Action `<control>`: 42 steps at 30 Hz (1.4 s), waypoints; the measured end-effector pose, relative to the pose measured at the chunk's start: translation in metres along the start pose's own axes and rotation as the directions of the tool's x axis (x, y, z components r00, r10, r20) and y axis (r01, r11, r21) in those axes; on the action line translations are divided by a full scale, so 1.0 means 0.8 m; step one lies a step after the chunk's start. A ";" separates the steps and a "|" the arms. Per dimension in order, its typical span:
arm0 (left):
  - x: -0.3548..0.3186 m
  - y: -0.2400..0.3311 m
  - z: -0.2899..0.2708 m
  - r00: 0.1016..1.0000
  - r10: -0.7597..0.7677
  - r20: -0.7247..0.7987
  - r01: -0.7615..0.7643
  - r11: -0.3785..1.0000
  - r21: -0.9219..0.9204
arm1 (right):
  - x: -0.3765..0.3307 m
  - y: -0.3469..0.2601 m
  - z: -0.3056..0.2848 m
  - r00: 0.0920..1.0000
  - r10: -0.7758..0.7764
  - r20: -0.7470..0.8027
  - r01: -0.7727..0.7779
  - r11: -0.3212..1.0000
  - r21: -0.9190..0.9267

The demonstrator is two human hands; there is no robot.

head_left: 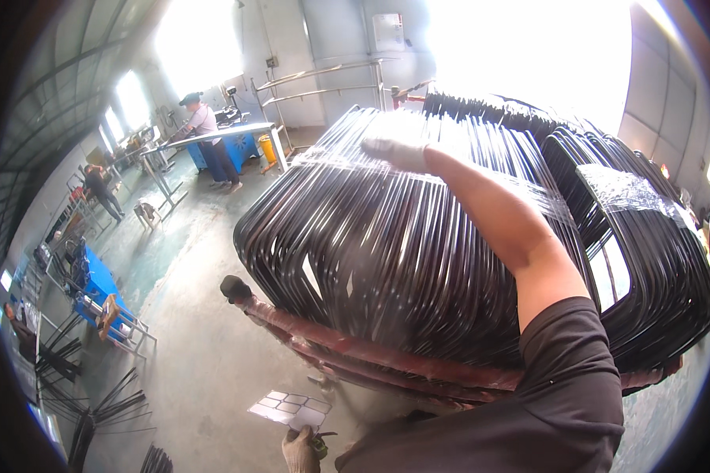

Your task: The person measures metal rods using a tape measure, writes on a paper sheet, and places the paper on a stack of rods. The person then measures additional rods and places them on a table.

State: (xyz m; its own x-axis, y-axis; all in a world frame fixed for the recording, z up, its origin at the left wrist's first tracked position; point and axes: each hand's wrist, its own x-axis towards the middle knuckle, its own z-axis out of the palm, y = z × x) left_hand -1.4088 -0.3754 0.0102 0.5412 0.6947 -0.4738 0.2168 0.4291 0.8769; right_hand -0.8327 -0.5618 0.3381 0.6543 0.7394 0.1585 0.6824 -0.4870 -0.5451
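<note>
My right arm reaches across a large bundle of black bent metal tubes (371, 236) bound with clear plastic film (544, 197). At its top, my right hand (396, 153) in a pale glove lies flat on or just over the tubes, fingers stretched to the left; glare blurs the fingertips. Low in the view, my left hand (300, 451), also gloved, is closed around a sheet of white labels (290, 407). A small dark and green object (320, 445) shows at that same hand; its kind cannot be made out.
The bundle rests on a reddish-brown beam frame (386, 356) with a dark-capped end (235, 288). A second tube bundle (647, 229) stands at right. Far left, a person (205, 138) works at a bench; another person (101, 191) stands farther off. Loose black tubes (95, 418) lie lower left.
</note>
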 end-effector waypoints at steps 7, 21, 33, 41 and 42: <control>0.020 -0.065 -0.093 0.965 0.224 0.137 -0.260 0.891 0.373 | -0.014 -0.107 0.035 0.996 0.032 0.088 0.031 0.769 -0.638; 0.080 0.124 -0.289 0.996 0.052 0.075 -0.043 0.991 -0.126 | -0.156 -0.421 0.238 0.935 -0.324 -0.142 0.341 0.933 0.116; 0.135 0.216 -0.442 0.964 0.110 0.241 -0.104 0.994 -0.037 | -0.093 -0.462 0.769 0.748 -0.221 0.625 -0.389 0.617 0.684; 0.262 0.200 -0.551 0.993 0.009 0.117 0.001 0.997 -0.082 | 0.055 -0.605 0.904 0.675 -0.086 0.733 -0.650 0.402 0.645; 0.276 0.209 -0.567 0.996 0.014 0.086 -0.009 0.999 -0.053 | 0.081 -0.621 0.922 0.691 -0.107 0.715 -0.597 0.474 0.647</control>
State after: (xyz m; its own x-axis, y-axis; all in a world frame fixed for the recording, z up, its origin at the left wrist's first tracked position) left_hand -1.6214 0.1120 0.0153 0.6122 0.6481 -0.4530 0.1683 0.4530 0.8755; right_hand -1.3701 0.0706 0.0123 0.1460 0.8951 -0.4213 -0.2776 -0.3717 -0.8859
